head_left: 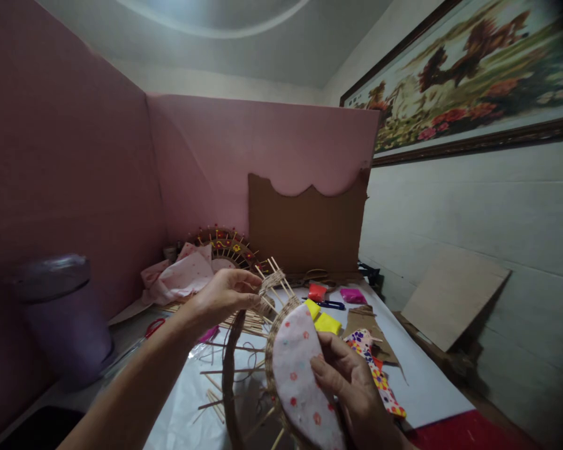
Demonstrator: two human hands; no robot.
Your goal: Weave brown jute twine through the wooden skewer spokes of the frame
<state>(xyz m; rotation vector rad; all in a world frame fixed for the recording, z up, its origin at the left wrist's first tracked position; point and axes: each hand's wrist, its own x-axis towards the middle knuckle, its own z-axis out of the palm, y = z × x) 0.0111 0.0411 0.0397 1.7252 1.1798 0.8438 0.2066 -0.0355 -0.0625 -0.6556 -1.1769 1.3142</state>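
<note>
A half-round piece covered in white cloth with small red flowers (298,375) is held upright in front of me. Its curved rim is wrapped in twine, and thin wooden sticks (276,281) stand out from it. My right hand (351,381) grips the piece by its right side, thumb on the cloth. Up at the stick ends, my left hand (229,290) pinches a strip of twine (272,281) woven around the sticks. From there a brown curved band (231,375) hangs down at the left, crossing the lower sticks. What the left fingertips press on is partly hidden.
Loose sticks (244,322) lie behind my left arm. A finished-looking beaded fan (232,240) leans at the back beside pink cloth (182,275). Yellow packets (327,323), a blue cutter (329,304) and flowered fabric (380,375) lie right. A purple tumbler (63,325) stands left.
</note>
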